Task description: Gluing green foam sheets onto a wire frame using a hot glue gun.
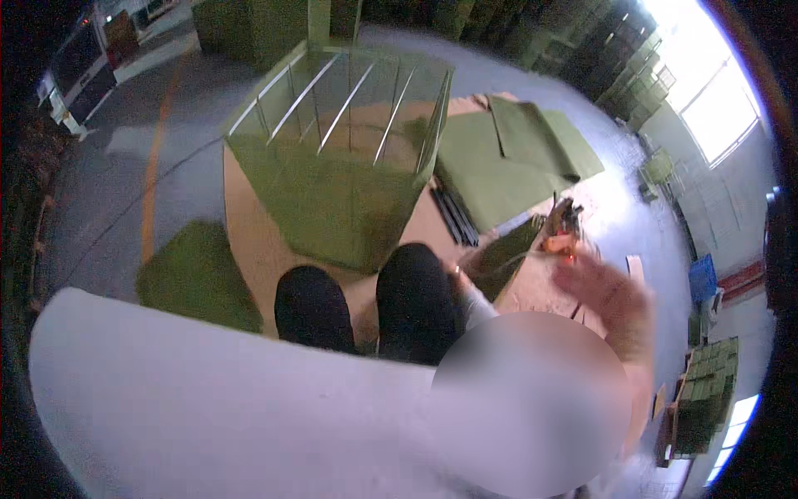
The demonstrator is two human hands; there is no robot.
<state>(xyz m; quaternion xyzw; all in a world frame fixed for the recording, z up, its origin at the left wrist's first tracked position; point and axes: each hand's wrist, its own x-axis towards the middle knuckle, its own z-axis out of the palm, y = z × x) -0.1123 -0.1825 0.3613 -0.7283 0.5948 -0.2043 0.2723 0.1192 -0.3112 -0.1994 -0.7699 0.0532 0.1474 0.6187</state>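
Note:
My right hand (611, 295) is at the right, blurred by motion, with its fingers stretched out and nothing visible in them. Just beyond its fingertips lies a small orange object (559, 244) among dark tools that I cannot make out. A bit of skin (458, 274) and a pale cuff show beside my right knee; this may be my left hand, but its fingers are hidden. In front of my knees stands an open, box-like frame (332, 200) of olive-green fabric with several thin metal rods across its top.
Brown cardboard (249, 204) covers the floor under the frame. Right of it lie stacked green fabric sheets (515, 158) and a bundle of black rods (454, 214). Another green piece (199, 279) is at left. A pale sleeve or garment (224, 399) and a blurred patch hide the lower view.

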